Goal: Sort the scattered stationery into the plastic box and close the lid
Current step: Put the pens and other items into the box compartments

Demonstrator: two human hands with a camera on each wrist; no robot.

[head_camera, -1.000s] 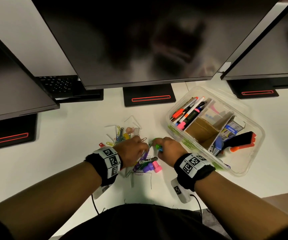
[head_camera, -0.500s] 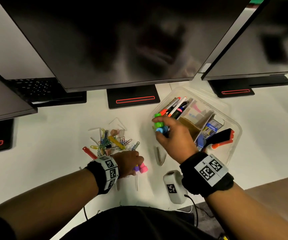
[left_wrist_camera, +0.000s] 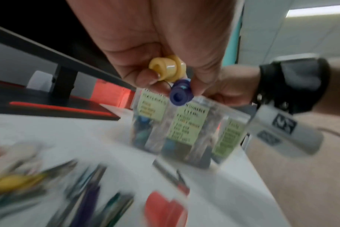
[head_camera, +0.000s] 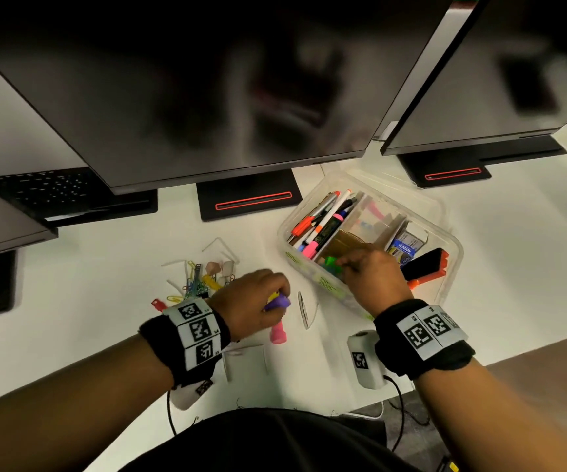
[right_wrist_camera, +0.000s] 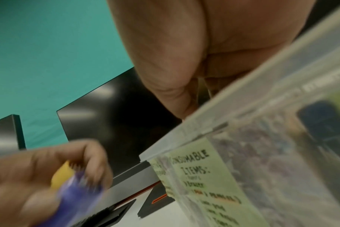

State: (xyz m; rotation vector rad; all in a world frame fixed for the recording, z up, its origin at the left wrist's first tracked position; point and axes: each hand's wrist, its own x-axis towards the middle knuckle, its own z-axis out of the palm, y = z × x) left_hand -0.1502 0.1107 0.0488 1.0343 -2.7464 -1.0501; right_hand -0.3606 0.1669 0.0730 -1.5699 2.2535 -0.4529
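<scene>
Fingers of my left hand (head_camera: 253, 303) pinch two small plastic caps at once, a yellow cap (left_wrist_camera: 167, 70) and a purple cap (left_wrist_camera: 180, 94), held just above the white desk (head_camera: 105, 267). My right hand (head_camera: 372, 279) reaches over the near wall of the plastic box (head_camera: 445, 212), fingertips curled down at a green piece (head_camera: 330, 264) in the middle compartment; whether they grip it or have let go I cannot tell. The box lies to the right of my left hand and a little farther from me, its long axis slanting away to the right, lid not yet on. My right hand is the nearer one to it, so the caps must cross rightward over the near wall. A pink cap (head_camera: 278, 333) lies just below my left hand, paper clips (head_camera: 195, 284) piled to its left.
</scene>
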